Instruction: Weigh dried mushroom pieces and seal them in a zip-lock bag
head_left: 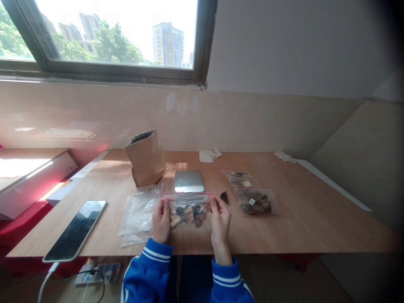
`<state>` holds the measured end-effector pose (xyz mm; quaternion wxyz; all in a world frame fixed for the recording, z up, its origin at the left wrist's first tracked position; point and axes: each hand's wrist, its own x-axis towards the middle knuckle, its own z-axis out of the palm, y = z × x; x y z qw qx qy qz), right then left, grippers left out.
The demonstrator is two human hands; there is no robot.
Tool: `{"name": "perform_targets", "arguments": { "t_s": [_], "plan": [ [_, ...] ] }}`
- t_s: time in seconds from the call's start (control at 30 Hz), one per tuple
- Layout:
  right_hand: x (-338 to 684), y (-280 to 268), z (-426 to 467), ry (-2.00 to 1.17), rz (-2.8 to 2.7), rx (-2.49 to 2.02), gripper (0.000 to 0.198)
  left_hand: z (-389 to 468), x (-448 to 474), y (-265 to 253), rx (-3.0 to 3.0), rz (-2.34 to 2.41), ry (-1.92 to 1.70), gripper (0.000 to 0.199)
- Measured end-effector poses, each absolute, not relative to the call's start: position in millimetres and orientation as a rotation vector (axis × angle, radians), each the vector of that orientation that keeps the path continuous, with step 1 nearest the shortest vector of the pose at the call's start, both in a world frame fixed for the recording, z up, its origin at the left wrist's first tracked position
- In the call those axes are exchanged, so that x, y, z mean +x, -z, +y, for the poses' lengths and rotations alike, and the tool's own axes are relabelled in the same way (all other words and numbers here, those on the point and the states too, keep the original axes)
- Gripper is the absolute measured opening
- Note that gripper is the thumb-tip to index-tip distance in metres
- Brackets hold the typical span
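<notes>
Between my two hands is a clear zip bag [189,214] with a red seal line, holding several brown and dark dried pieces. My left hand [162,219] pinches its upper left corner, and my right hand [220,219] pinches the upper right one. Flat clear bags [135,216] lie in a pile just left of my left hand. Right behind the held bag rests a small scale with a silver plate [189,181]. One dark brown piece [224,197] lies on the table by my right hand. Farther right, a filled zip bag [255,202] overlaps two more filled bags [244,182].
An open brown paper bag [147,160] stands at the back left of the wooden table [303,219]. A phone [75,229] with a white cable lies near the left front edge. Crumpled white paper [214,154] lies at the back. Below the edge is a power strip [99,272].
</notes>
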<state>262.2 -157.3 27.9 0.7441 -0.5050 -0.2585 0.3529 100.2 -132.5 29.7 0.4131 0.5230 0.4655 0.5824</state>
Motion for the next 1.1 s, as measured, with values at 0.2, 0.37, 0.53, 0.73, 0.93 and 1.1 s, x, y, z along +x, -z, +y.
{"name": "perform_targets", "arguments": {
  "t_s": [0.2,0.37,0.53,0.73,0.93,1.1],
  "plan": [
    [259.6,-27.2,-158.3,-0.811,-0.559,-1.089,0.047,-128.7,98.0,-20.8,1.38,1.235,-1.453,0.036],
    [262.7,-24.8,-157.5,-0.762,-0.569,-1.117,0.047,-131.4,95.9,-20.6,1.308,1.183,-1.416,0.033],
    [268.5,-13.6,-151.2,-0.775,-0.645,-1.155,0.051,-130.4,96.4,-21.3,1.33,1.097,-1.426,0.03],
    [265.8,-8.0,-146.3,-0.826,-0.72,-1.122,0.043,-125.6,96.3,-17.0,1.189,1.126,-1.414,0.035],
    [272.5,-9.6,-150.0,-0.765,-0.742,-1.2,0.041,-122.8,94.8,-17.4,1.056,1.15,-1.458,0.038],
    [282.0,-5.3,-152.0,-0.744,-0.813,-1.22,0.041,-123.0,94.5,-17.2,1.131,1.131,-1.452,0.034]
  ]
}}
